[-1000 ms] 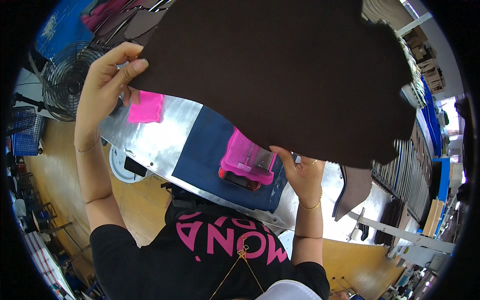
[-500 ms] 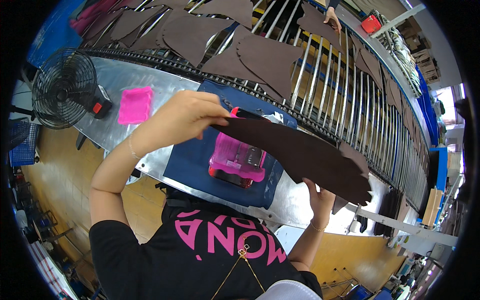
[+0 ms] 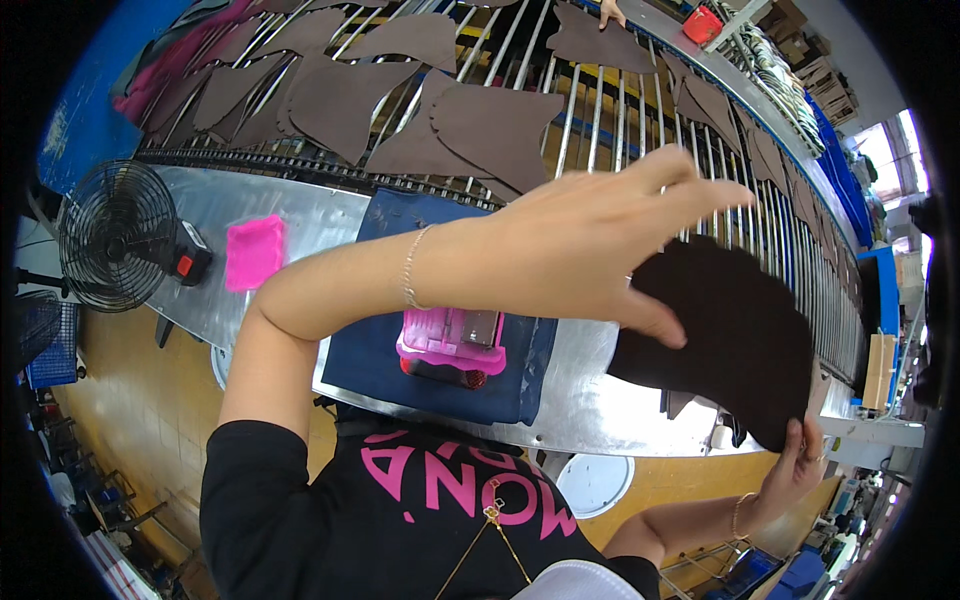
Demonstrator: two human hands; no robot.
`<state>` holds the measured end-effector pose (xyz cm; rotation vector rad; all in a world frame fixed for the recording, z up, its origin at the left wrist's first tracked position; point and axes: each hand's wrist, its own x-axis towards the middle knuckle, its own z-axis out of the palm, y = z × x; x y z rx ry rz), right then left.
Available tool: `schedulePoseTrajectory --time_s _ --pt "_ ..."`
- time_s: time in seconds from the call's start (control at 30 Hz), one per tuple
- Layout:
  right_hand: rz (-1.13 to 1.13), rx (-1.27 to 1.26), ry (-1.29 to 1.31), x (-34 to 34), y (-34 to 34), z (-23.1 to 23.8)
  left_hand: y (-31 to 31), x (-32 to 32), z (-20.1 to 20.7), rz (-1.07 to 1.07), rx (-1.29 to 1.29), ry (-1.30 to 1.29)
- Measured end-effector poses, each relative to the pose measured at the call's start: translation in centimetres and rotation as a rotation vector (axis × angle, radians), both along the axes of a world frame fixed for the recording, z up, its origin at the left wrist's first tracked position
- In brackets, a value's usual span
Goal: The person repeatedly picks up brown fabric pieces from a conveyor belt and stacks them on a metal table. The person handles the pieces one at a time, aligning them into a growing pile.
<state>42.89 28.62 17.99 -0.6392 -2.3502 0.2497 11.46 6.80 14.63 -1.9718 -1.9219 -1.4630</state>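
A roller rack [image 3: 620, 120] is spread from ten to three o'clock, covered with brown leather pieces [image 3: 500, 130]. Below it a metal table [image 3: 590, 400] is seen, with a blue cloth [image 3: 400, 350] at centre and a pink box [image 3: 452, 340] on it. At nine o'clock a black fan [image 3: 115, 235] is placed beside a pink sponge [image 3: 255, 252]. A dark leather piece [image 3: 735, 335] is held at four o'clock, touched by the left hand [image 3: 600, 240] with fingers stretched wide, and pinched at its lower edge by the right hand [image 3: 795, 465].
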Motion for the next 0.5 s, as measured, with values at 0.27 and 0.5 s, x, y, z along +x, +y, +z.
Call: schedulePoseTrajectory --time_s 0.27,0.5 --pt "0.094 0.573 -0.244 -11.1 -1.0 2.8 4.1 -4.1 -4.7 0.098 -0.469 0.047" --pt "-0.517 0.018 -0.265 -4.7 9.1 -14.2 -2.2 -12.4 -16.9 0.216 -0.102 -1.363"
